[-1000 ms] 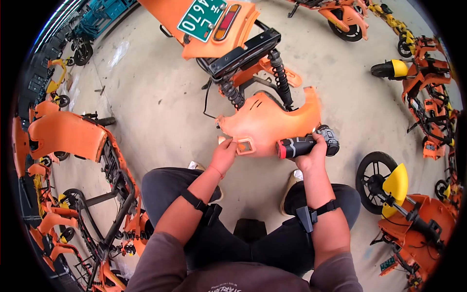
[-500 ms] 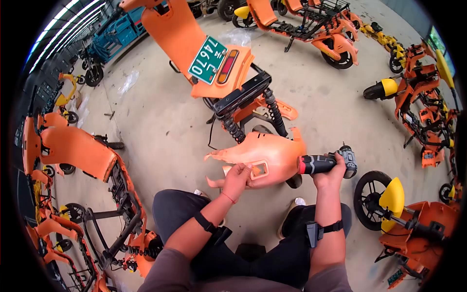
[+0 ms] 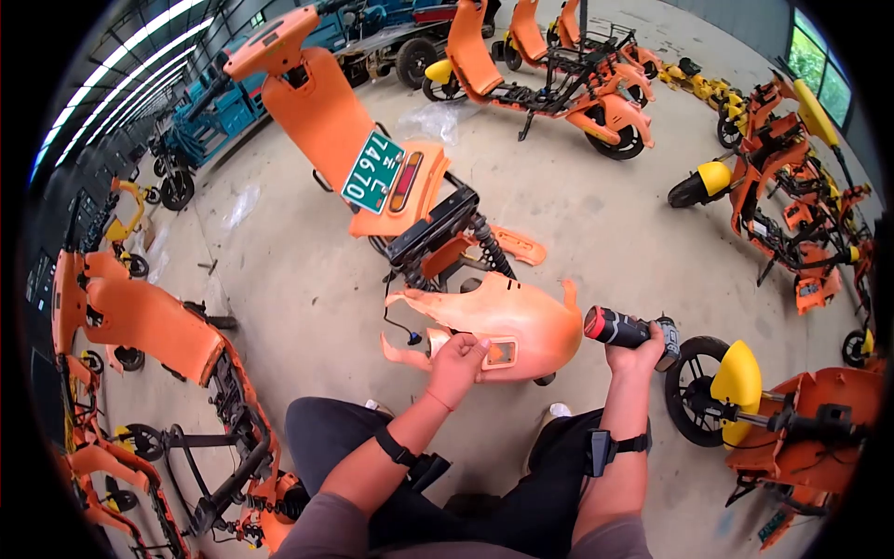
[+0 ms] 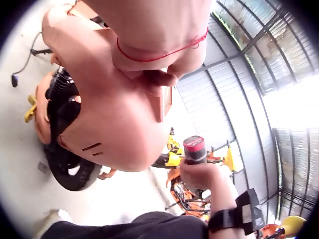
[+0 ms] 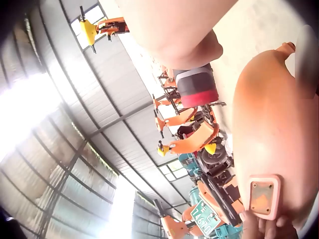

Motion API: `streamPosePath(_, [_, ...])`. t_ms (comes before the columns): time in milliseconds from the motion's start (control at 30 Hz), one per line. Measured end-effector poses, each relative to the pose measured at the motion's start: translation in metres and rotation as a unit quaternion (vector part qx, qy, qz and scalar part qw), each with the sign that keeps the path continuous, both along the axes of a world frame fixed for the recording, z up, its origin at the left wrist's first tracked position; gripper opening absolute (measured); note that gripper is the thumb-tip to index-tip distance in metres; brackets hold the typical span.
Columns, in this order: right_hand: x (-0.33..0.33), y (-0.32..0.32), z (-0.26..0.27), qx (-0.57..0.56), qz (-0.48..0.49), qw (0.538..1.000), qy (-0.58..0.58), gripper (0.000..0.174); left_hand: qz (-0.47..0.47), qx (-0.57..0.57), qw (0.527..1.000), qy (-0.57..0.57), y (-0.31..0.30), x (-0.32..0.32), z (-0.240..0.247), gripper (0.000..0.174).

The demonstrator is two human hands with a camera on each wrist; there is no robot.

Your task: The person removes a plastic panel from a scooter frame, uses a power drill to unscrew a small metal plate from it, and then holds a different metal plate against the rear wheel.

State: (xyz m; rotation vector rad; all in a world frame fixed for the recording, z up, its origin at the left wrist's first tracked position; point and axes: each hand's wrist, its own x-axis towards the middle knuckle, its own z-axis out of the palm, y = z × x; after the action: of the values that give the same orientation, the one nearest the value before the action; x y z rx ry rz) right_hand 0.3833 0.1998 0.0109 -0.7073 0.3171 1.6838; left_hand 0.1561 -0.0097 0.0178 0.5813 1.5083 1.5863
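Observation:
My left hand (image 3: 456, 361) grips an orange plastic body panel (image 3: 535, 312) beside its rectangular framed recess (image 3: 501, 352). The panel is curved, with two small slots near its top and prongs at its left end. My right hand (image 3: 637, 356) holds a black and grey cordless drill (image 3: 622, 328) with a red end, a little to the right of the panel. In the right wrist view, small holes show inside the recess (image 5: 262, 197). Just beyond the panel stands an orange scooter (image 3: 326, 107) with a green plate (image 3: 374, 172) and black shock absorbers (image 3: 490, 248).
At left is a partly stripped orange scooter (image 3: 149, 317). A front wheel (image 3: 694, 391) with a yellow mudguard (image 3: 736, 377) lies close by my right arm. More scooters (image 3: 559, 93) stand farther back, and plastic sheeting (image 3: 438, 121) lies on the concrete floor.
My right hand has drawn the drill rightward, away from the panel it overlapped. The panel has turned and shifted in my left hand's grip. The head view has tilted up.

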Motion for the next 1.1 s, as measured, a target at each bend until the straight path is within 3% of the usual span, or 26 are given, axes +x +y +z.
streamPosePath(200, [0.03, 0.016, 0.008, -0.017, -0.098, 0.995, 0.002, 0.029, 0.025, 0.004, 0.998, -0.054, 0.062, 0.034, 0.054, 0.03])
streamPosePath(333, [0.06, 0.026, 0.001, -0.004, -0.198, 0.98, -0.021, 0.03, 0.004, 0.082, 0.972, -0.22, 0.113, 0.043, 0.109, 0.025])
streamPosePath(400, [0.07, 0.029, 0.001, 0.004, -0.234, 0.972, -0.017, 0.028, -0.01, 0.148, 0.959, -0.243, 0.145, 0.047, 0.135, 0.024])
streamPosePath(467, [0.071, 0.027, 0.009, -0.006, -0.242, 0.97, -0.019, 0.024, -0.053, 0.18, 0.953, -0.236, 0.191, 0.041, 0.148, 0.031])
streamPosePath(533, [0.069, 0.027, 0.006, 0.003, -0.236, 0.972, -0.015, 0.026, -0.093, 0.217, 0.915, -0.328, 0.226, 0.047, 0.167, 0.044])
streamPosePath(567, [0.069, 0.027, 0.0, 0.001, -0.235, 0.972, -0.015, 0.027, -0.092, 0.211, 0.915, -0.331, 0.225, 0.049, 0.172, 0.044])
streamPosePath(633, [0.068, 0.035, -0.012, -0.009, -0.22, 0.975, -0.007, 0.031, -0.164, 0.101, 0.971, -0.145, 0.221, 0.058, 0.187, 0.055])
streamPosePath(667, [0.066, 0.036, -0.011, -0.02, -0.209, 0.978, -0.003, 0.032, -0.165, 0.096, 0.97, -0.148, 0.215, 0.057, 0.179, 0.055])
streamPosePath(733, [0.06, 0.039, -0.009, -0.027, -0.194, 0.981, -0.004, 0.032, -0.232, 0.092, 0.968, -0.039, 0.186, 0.047, 0.158, 0.052])
streamPosePath(833, [0.043, 0.043, -0.013, 0.014, -0.159, 0.986, -0.038, 0.027, -0.265, -0.016, 0.963, 0.039, 0.133, 0.012, 0.097, 0.034])
streamPosePath(933, [0.006, 0.024, 0.004, -0.001, -0.122, 0.988, -0.095, 0.022, -0.267, -0.122, 0.944, 0.152, 0.076, -0.034, 0.038, 0.031])
streamPosePath(1000, [-0.021, 0.002, 0.014, 0.002, -0.033, 0.99, -0.14, 0.023, -0.143, -0.173, 0.969, 0.106, 0.044, -0.045, 0.027, 0.033])
streamPosePath(1100, [-0.065, -0.032, 0.009, 0.035, 0.113, 0.97, -0.214, 0.023, -0.098, -0.155, 0.975, 0.125, 0.005, -0.067, 0.011, 0.017])
